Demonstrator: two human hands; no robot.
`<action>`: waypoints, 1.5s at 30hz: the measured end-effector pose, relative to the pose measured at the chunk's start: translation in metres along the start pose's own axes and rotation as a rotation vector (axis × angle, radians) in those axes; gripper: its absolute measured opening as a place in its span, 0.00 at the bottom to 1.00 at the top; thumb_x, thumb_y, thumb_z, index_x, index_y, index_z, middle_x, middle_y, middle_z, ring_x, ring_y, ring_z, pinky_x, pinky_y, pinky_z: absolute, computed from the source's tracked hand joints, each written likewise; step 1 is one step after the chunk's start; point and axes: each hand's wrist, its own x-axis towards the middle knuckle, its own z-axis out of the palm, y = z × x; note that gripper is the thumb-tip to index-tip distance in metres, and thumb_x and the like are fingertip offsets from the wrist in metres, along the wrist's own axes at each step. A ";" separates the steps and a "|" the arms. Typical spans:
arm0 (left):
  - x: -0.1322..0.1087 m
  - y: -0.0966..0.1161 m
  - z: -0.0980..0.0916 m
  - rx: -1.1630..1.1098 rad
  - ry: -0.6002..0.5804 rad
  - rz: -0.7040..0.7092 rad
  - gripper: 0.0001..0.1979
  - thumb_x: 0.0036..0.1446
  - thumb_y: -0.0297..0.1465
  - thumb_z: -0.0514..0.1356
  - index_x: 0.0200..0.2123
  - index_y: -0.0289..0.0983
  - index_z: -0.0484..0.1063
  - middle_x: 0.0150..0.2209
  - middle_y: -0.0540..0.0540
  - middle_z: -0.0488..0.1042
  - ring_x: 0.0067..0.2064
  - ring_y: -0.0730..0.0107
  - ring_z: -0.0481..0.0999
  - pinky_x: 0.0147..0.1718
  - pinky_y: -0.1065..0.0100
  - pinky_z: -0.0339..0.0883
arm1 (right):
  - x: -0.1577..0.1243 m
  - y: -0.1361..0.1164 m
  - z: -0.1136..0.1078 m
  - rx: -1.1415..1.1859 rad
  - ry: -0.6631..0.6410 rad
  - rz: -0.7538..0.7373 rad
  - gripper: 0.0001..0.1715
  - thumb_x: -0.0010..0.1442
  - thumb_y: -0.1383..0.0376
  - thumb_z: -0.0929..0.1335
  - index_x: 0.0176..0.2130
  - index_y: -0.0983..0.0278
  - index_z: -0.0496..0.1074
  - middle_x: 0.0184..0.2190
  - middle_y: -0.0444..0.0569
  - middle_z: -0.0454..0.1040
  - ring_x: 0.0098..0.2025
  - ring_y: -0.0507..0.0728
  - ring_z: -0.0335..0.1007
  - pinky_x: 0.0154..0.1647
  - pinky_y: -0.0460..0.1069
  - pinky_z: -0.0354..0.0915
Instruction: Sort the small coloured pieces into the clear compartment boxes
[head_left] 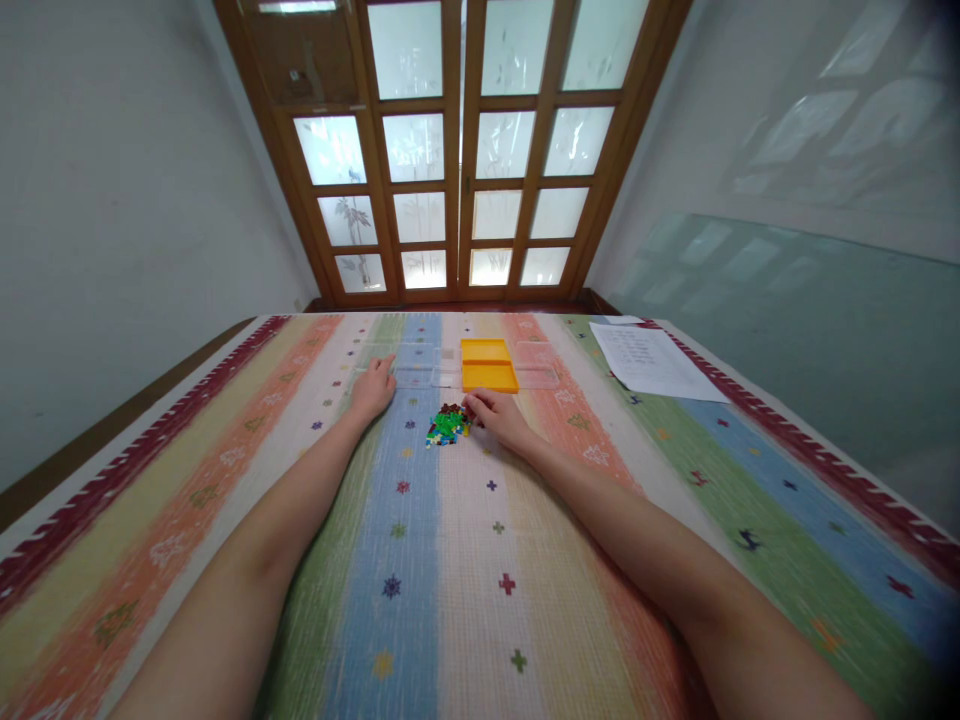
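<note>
My left hand [373, 388] rests on the tablecloth at the left, fingers apart, against the near edge of a clear plastic box [414, 374]. Whether it grips the box's edge cannot be made out. At the right side of a small heap of colourful plastic pieces [450, 424], mostly green with some dark red, blue, yellow and white, is my right hand [499, 415]. Its thumb and forefinger are pinched together, and what lies between them is too small to name. Just beyond that hand sits a yellow two-compartment tray [490, 376].
More clear plastic trays [537, 366] flank the yellow one. A sheet of paper with writing [651, 360] lies at the far right of the striped tablecloth [472, 560]. Wooden glass-paned doors [461, 180] stand beyond the table, with walls on both sides.
</note>
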 end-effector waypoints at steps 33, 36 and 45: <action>0.007 -0.001 0.005 -0.035 -0.060 0.057 0.25 0.67 0.30 0.55 0.65 0.42 0.73 0.67 0.37 0.65 0.54 0.50 0.78 0.55 0.53 0.72 | 0.122 -0.004 0.088 -1.028 -0.172 -0.328 0.27 0.75 0.49 0.62 0.53 0.65 0.79 0.63 0.63 0.72 0.74 0.71 0.52 0.75 0.73 0.35; 0.008 -0.003 0.007 -0.052 -0.064 0.067 0.25 0.67 0.30 0.55 0.64 0.42 0.74 0.68 0.38 0.65 0.54 0.49 0.78 0.55 0.53 0.72 | 0.124 -0.002 0.090 -1.039 -0.170 -0.326 0.28 0.75 0.49 0.61 0.54 0.65 0.79 0.58 0.63 0.76 0.72 0.71 0.56 0.75 0.72 0.35; 0.005 -0.003 0.005 -0.112 -0.052 0.066 0.24 0.66 0.28 0.55 0.63 0.42 0.76 0.68 0.42 0.66 0.59 0.54 0.76 0.60 0.57 0.70 | 0.125 -0.006 0.093 -1.096 -0.152 -0.317 0.25 0.69 0.50 0.68 0.51 0.65 0.81 0.50 0.62 0.80 0.62 0.72 0.66 0.76 0.71 0.28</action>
